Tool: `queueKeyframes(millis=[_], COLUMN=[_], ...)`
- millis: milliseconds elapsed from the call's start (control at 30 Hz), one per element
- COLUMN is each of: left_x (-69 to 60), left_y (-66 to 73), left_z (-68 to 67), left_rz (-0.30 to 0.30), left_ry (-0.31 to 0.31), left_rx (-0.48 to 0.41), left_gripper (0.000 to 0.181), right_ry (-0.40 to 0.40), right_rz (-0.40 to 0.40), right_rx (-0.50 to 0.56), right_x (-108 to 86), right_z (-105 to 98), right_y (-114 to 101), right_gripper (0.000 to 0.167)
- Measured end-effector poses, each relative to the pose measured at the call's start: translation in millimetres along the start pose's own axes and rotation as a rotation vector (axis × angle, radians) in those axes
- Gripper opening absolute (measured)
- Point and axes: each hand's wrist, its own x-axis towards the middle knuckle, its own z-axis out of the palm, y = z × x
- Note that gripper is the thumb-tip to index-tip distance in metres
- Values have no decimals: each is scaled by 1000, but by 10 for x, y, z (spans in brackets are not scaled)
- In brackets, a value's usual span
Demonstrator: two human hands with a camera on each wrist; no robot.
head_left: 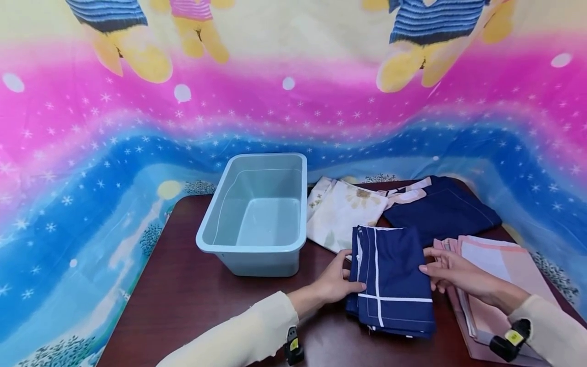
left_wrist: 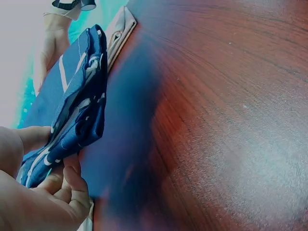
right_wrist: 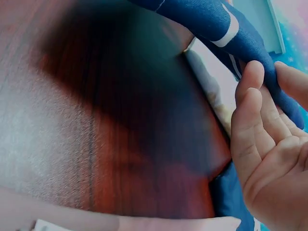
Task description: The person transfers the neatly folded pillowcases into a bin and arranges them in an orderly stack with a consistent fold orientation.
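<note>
A folded navy cloth with white lines [head_left: 399,270] is held between both hands, and its shadow lies on the tabletop beneath it. At the cloth's left edge, the left hand [head_left: 332,283] grips it with the thumb on top and fingers underneath. The right hand [head_left: 458,272] pinches the opposite edge; in the right wrist view its thumb and fingers lie on either side of the fabric [right_wrist: 260,43]. Stacked fold layers [left_wrist: 79,110] show along one side in the left wrist view.
A pale blue-green plastic tub [head_left: 257,250] stands left of the cloth. Behind lie a white floral folded cloth [head_left: 344,204] and another navy one [head_left: 440,209]. Pink folded cloth [head_left: 500,306] lies under the right forearm. The dark wooden table [head_left: 183,295] meets a patterned curtain [head_left: 293,122].
</note>
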Motion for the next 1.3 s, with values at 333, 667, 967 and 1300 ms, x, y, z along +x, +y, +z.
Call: queueKeyframes(millis=[333,667,967,1300], left_x=[-37,-84,-94,-200], left_y=[177,416,569,717], left_z=[-43,-124,-239,-333], left_rz=[28,26,6,-21], left_ry=[-7,-4,17,65], left_rx=[20,99,243,327], left_gripper=[70,80,83,85], right_ry=[8,42,91,95], right_rz=[-7,-33,-59,-74], right_rx=[-6,-7,4,7], right_x=[-40,-37,7,-10], right_z=[-34,-20,49,110], right_y=[-168,-335,-486,-726], right_gripper=[83,86,86,87])
